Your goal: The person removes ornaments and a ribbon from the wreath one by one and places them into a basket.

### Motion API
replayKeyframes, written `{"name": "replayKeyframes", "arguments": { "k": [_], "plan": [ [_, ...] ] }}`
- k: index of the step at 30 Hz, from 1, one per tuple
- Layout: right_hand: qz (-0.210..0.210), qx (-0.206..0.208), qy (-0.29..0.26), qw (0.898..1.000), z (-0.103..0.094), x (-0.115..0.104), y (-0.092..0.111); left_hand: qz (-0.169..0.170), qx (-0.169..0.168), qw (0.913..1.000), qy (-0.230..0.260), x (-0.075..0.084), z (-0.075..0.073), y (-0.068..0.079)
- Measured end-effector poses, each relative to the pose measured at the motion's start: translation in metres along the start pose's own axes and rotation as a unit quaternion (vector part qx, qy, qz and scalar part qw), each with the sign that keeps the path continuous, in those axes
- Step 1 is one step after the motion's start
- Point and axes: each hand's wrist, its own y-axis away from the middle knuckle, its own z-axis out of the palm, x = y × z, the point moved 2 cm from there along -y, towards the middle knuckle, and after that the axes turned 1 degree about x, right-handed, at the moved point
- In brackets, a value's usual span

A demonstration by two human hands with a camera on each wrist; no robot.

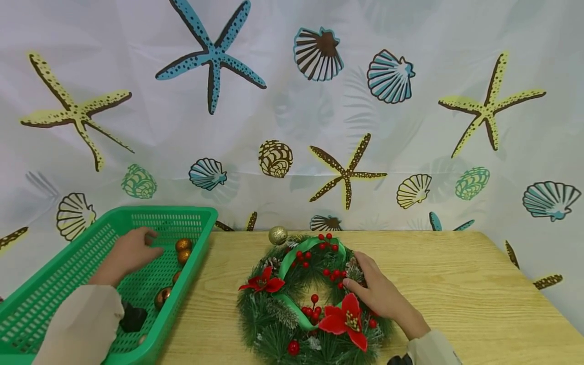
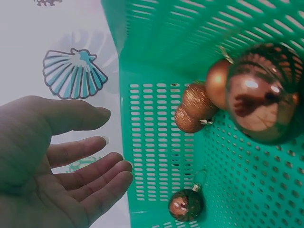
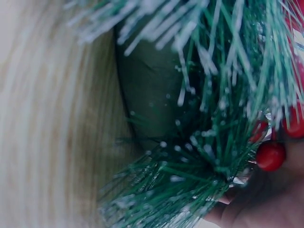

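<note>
A Christmas wreath [image 1: 283,319] of frosted green sprigs lies on the table, dressed with red flowers, red berries, pine cones and a green ribbon. My right hand [image 1: 378,291] holds its right side, thumb and fingers spread around the sprigs. At the wreath's back left edge sits a glittery gold bauble [image 1: 278,235]. My left hand [image 1: 134,249] hovers over the green basket [image 1: 207,228] with nothing in it, thumb and fingers apart. Copper baubles [image 2: 263,95] lie along the basket's right side, some shiny and some glittery.
The wooden table [image 1: 456,284] runs right of the wreath to its edge. Behind it hangs a white curtain [image 1: 283,116] printed with starfish and shells. The basket's raised wall stands between the left hand and the wreath.
</note>
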Motion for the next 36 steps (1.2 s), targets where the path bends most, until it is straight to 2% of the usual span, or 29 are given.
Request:
{"name": "replayKeyframes", "arguments": {
  "k": [13, 22, 26, 36],
  "plan": [
    [-0.004, 0.0, -0.004, 1.0, -0.001, -0.001, 0.0, 0.032, 0.003, 0.9995, -0.004, 0.036, -0.01, -0.01],
    [0.0, -0.004, 0.0, 1.0, 0.001, 0.001, 0.0, 0.029, -0.008, 0.9995, 0.011, 0.067, -0.012, -0.017],
    [0.001, -0.005, -0.004, 1.0, 0.0, 0.0, 0.0, 0.035, -0.011, 0.9992, 0.018, 0.083, -0.012, -0.021],
    [0.0, -0.007, -0.006, 1.0, -0.001, -0.002, 0.0, 0.075, -0.004, 0.997, 0.021, 0.116, -0.004, -0.032]
  ]
}}
